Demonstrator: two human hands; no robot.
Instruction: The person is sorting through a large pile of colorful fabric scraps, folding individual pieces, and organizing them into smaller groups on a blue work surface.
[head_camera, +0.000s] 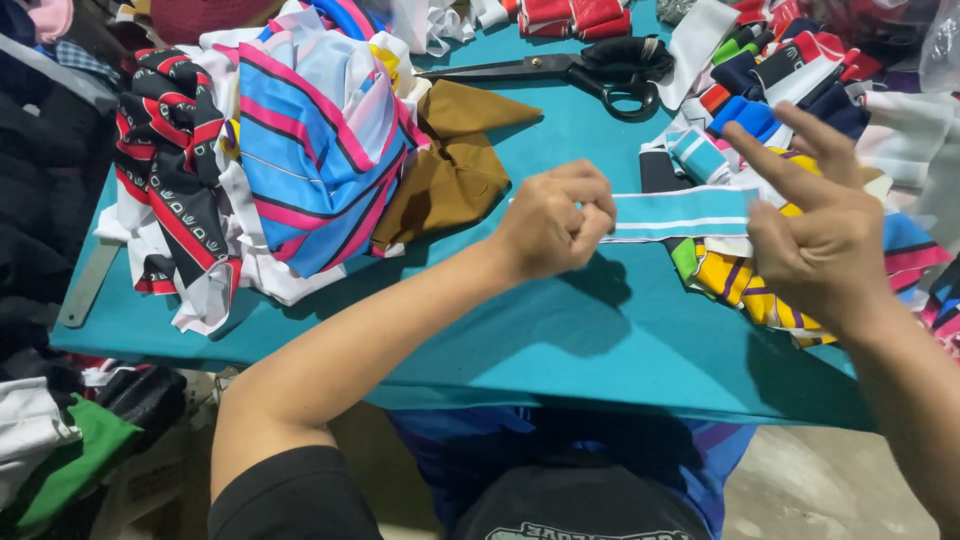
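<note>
Over the teal cloth surface (560, 340): light-blue white-striped ribbed fabric strip (680, 213), one end pinched in left hand (550, 222), right hand (815, 240) open-fingered at the other; piles unsorted.

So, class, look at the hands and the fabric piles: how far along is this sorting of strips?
Already done, it seems: folded fabric pieces lie stacked at the left.

In hand: the left hand pinches one end of a turquoise strip with white stripes, stretched toward the right hand, whose fingers are spread at the other end.

Left: a jumbled heap of coloured strips at the right. Black scissors lie unused.
</note>
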